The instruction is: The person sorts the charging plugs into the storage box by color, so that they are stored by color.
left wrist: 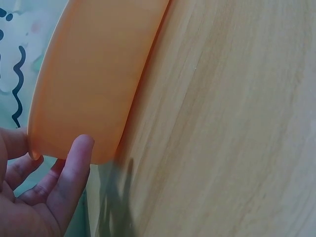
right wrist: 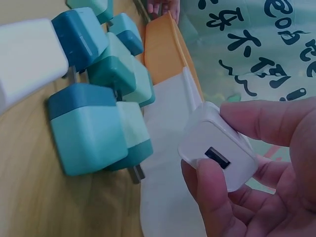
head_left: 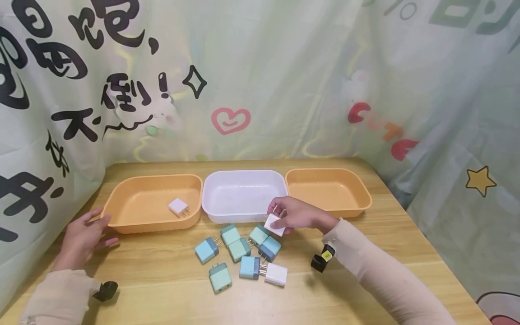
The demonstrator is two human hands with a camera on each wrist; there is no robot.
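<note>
My right hand (head_left: pixel 294 214) pinches a white USB charger plug (head_left: pixel 275 225) just in front of the white tray. In the right wrist view its USB port faces the camera, with thumb and fingertips on the sides of the white charger (right wrist: pixel 217 148). Below lies a loose group of blue chargers (head_left: pixel 207 250) and green chargers (head_left: pixel 220 277), plus another white charger (head_left: pixel 276 274). At the left, my left hand (head_left: pixel 83 237) touches the front left corner of the left orange tray (head_left: pixel 150 225), its fingers fairly extended. One white charger (head_left: pixel 178 206) lies inside that tray.
A white tray (head_left: pixel 233 216) stands in the middle of the row, and a second orange tray (head_left: pixel 345 210) stands at its right. Behind the wooden table (head_left: pixel 162 289) hangs a printed curtain (head_left: pixel 284 90). Each wrist carries a small black device.
</note>
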